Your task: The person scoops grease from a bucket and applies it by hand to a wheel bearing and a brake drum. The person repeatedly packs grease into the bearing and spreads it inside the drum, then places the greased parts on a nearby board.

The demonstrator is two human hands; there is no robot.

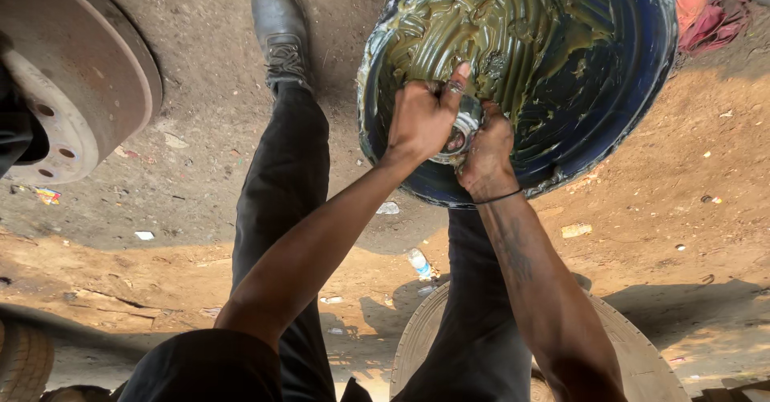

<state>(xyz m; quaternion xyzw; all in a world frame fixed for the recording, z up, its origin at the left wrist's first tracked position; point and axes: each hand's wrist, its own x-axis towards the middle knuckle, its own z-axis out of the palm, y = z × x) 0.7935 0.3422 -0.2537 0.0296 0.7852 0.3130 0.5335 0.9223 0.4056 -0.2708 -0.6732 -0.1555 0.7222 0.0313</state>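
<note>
At twelve o'clock the blue grease tub (642, 89) sits well gouged, and over its six-o'clock rim the left hand (421, 121) and right hand (485, 157) both clasp a half-smeared metal bearing (463, 129), packing seemingly unfinished.

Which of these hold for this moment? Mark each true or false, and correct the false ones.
1. Both hands are at the blue tub of grease. True: the left hand and right hand meet over the blue tub of yellow-green grease.
2. The hands hold a small round metal part between them. True: the metal part sits between both hands.
3. The tub is empty. False: it holds thick ridged grease.
4. A brake disc shows at upper left. True: the brake disc is there.
5. The ground is tiled. False: the ground is bare dirt.
</note>
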